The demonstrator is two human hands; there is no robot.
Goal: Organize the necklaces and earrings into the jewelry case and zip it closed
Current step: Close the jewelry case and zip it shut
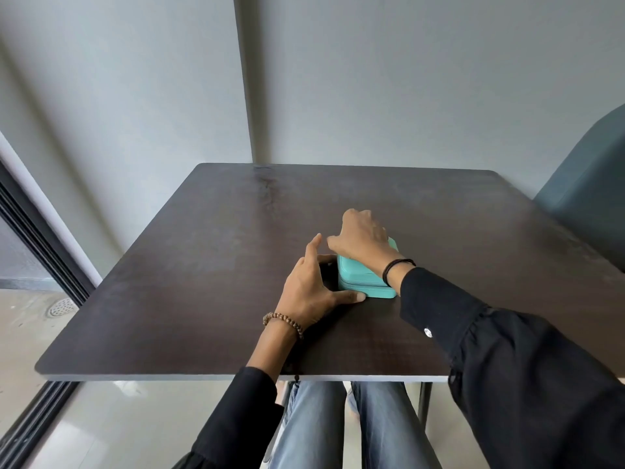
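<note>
Prob. the zip step: jewelry case (358,280) sits lid down, mid surface (203,265). Right hand (363,240) lies over the lid, its fingers curled past the far edge; can't tell if they pinch a zip pull. Left hand (309,289) braces the near-left corner, fingers (313,247) spread, thumb vs the base. Keep that brace firm and pull along the seam, not up. Case lies flat, near side facing the person. Looks approx square; long axis unclear w/ hand over it.
</note>
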